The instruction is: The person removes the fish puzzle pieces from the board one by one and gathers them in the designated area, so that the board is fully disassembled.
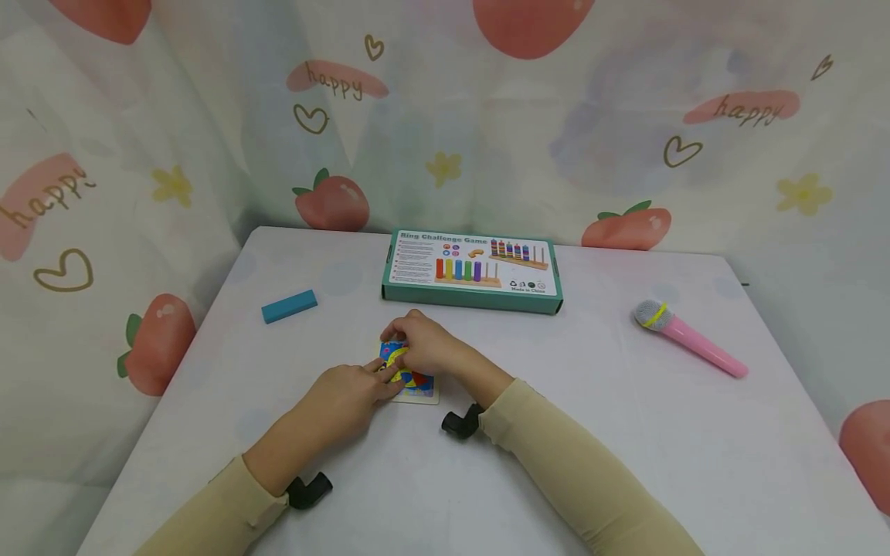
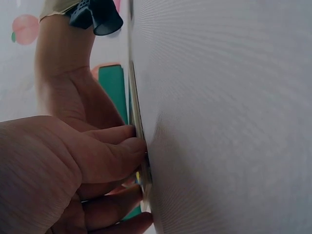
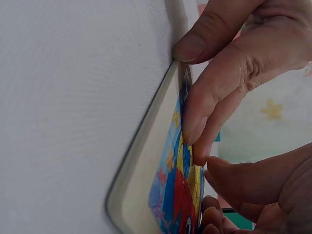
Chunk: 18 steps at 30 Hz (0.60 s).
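Observation:
A small flat jigsaw puzzle (image 1: 419, 390) with a colourful blue, yellow and red picture and a pale border lies on the white table. My left hand (image 1: 348, 398) reaches over its left side. In the right wrist view, the left thumb (image 3: 191, 48) is at the board's corner and the fingertips press on the picture. My right hand (image 1: 429, 345) bends over the far part of the puzzle, its thumb and curled fingers gripping there. Whether a loose piece is between the right fingers is hidden. The two hands almost touch.
Behind the puzzle lies a green "Ring Challenge Game" box (image 1: 473, 270). A blue block (image 1: 289, 306) is at the back left, and a pink toy microphone (image 1: 691, 340) at the right. A patterned curtain (image 1: 445, 116) hangs behind the table.

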Tool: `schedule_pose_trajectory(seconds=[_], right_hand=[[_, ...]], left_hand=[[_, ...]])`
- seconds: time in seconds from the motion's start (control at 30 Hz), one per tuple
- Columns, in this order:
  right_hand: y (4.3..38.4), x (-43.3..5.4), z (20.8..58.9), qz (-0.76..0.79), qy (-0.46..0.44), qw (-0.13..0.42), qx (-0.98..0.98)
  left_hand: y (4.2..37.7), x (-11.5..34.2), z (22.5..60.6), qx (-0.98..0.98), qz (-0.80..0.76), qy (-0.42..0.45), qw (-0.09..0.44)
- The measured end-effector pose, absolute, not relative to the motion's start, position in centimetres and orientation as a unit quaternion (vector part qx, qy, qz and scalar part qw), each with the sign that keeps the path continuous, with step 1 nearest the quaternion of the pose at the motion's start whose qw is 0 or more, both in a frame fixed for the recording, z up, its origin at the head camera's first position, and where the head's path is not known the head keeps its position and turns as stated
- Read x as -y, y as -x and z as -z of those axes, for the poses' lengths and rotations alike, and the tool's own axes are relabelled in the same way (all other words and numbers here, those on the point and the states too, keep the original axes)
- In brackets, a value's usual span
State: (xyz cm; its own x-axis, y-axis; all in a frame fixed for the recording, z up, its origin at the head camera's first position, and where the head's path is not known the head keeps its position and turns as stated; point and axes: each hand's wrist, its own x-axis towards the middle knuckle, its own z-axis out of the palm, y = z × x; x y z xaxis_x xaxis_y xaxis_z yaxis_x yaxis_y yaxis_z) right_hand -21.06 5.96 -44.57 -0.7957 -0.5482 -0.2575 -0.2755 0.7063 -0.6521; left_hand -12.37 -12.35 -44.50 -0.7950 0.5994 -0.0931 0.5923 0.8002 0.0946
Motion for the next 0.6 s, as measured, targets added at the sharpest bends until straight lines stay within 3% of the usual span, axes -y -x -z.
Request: schedule_pose_trajectory(seconds=[0.6], right_hand=[[20.1, -5.8, 44.4, 0.287, 0.233, 0.170, -0.913]], left_hand=[[12.3, 12.4, 44.8, -0.943, -0.026, -0.331, 0.035]])
